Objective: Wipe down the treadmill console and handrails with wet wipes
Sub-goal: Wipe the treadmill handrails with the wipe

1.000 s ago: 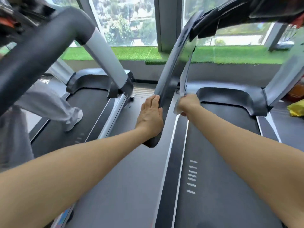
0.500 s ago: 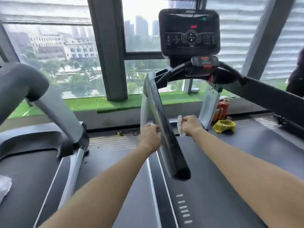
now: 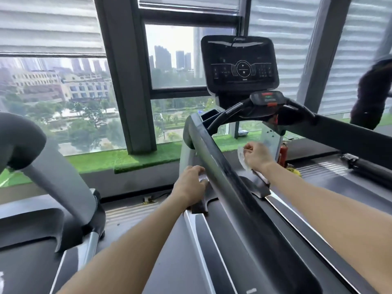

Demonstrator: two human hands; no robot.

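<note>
The treadmill's black console (image 3: 239,64) stands ahead at upper centre, with a curved front bar and red stop button (image 3: 269,99) below it. The dark left handrail (image 3: 222,177) slopes down towards me through the middle. My left hand (image 3: 188,185) is on the rail's left side, fingers curled round the grey upright post (image 3: 186,153) just under the rail. My right hand (image 3: 257,158) is held right of the rail, clear of it, pinching a white wet wipe (image 3: 241,161) that hangs down. The right handrail (image 3: 350,132) runs along the right.
A neighbouring treadmill's handrail (image 3: 27,149) fills the left side. A person in dark clothes (image 3: 373,98) is at the far right. A red fire extinguisher (image 3: 283,153) and a yellow item (image 3: 294,171) sit by the window sill, behind the treadmill's front.
The view has tilted up from the deck to the console. Both hands have moved up the left handrail towards the console. The right hand with the wipe has come off the rail.
</note>
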